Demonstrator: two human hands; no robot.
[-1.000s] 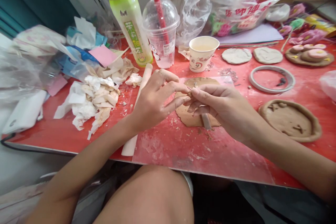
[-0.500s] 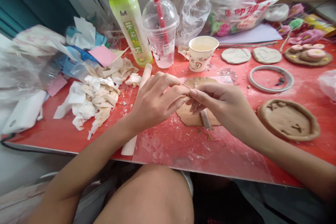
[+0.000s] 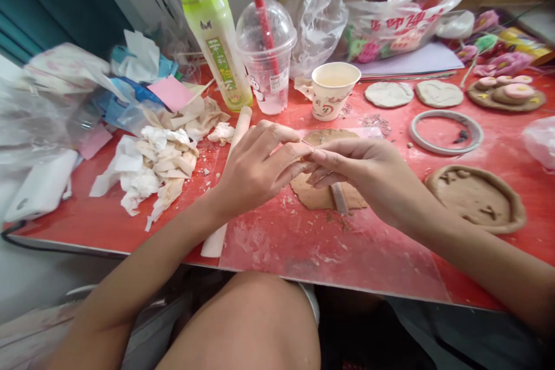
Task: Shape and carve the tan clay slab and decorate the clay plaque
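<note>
My left hand (image 3: pixel 262 162) and my right hand (image 3: pixel 362 165) meet at the fingertips above a sheet of brown clay (image 3: pixel 310 193). A thin pinkish stick (image 3: pixel 307 143), too small to name surely, runs between them; my right thumb and fingers pinch one end. My left hand is closed, its fingers curled against the right fingertips; what it grips is hidden. A flat, narrow grey-brown bar (image 3: pixel 339 199) lies on the clay below my right hand. Left of the clay a pale rolling pin (image 3: pixel 214 241) rests partly behind my left hand.
Crumpled tissues (image 3: pixel 158 162) lie at left. Behind stand a green-labelled bottle (image 3: pixel 219 46), a lidded plastic cup (image 3: pixel 273 84) and a paper cup (image 3: pixel 332 95). At right are a tape ring (image 3: pixel 416 136), a rimmed clay dish (image 3: pixel 477 199), white clay discs (image 3: pixel 389 93) and a decorated clay piece (image 3: pixel 505 95).
My right hand's fingers have shifted slightly, straightening a little under the thumb. My left hand stays almost in place. The view has moved a touch; objects on the table have not changed.
</note>
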